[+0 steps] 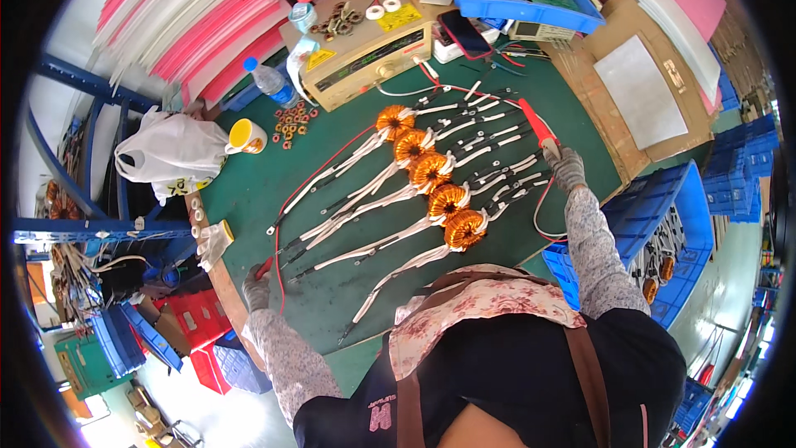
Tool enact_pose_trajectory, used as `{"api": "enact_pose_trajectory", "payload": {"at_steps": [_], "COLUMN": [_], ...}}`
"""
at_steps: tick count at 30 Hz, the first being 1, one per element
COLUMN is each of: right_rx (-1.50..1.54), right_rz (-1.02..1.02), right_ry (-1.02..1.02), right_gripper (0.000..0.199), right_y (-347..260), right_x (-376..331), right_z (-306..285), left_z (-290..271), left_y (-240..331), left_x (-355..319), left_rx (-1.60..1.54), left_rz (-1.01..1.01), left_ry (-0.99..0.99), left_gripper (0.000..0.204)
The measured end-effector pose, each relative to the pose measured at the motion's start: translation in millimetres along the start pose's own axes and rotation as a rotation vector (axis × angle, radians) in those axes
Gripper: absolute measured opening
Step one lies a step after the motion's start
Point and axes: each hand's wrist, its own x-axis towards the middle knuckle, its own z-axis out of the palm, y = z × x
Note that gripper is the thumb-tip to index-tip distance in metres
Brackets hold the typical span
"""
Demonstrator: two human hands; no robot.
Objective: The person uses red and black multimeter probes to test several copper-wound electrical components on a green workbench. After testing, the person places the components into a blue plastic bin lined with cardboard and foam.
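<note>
Several copper-wound toroidal coils [430, 172] lie in a slanting row on the green work mat [240, 257], their white-sleeved leads [365, 209] spread to both sides. My gloved right hand [568, 168] is closed on a large red test clip [536, 123] beside the ends of the right-hand leads. At the mat's left edge, my gloved left hand [257, 289] is closed round a small red test probe [264, 269], near the lugs of the left-hand leads. A red wire [308, 182] curves across the mat between the left hand and the instrument's side.
A beige bench instrument [365, 62] stands at the back with small parts on top. Left of it are a water bottle [269, 81], small ring cores [292, 123], a yellow-topped mug [246, 137] and a white bag [166, 149]. A blue bin [692, 224] stands right; a phone [464, 33] lies behind.
</note>
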Motion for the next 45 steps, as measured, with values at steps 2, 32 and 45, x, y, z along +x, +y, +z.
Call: {"api": "enact_pose_trajectory", "payload": {"at_steps": [2,32,45], "right_rx": [-0.037,-0.201,-0.296], "right_rz": [0.086,-0.031,0.019], "right_ry": [-0.016,-0.027,-0.099], "right_gripper": [0.036,0.035,0.034], "right_y": [9,36,0], "right_x": [-19,-62,-65], "right_z": [-7,-13,-24], "left_z": [-5,147,152], "left_y": [22,143,134], "left_x": [-20,-121,-111], "left_rx": [-0.146,-0.596,-0.596], "left_rz": [-0.069,-0.033,0.053], "left_ry": [0.058,-0.243,-0.287], "left_gripper": [0.03,0.029,0.028]}}
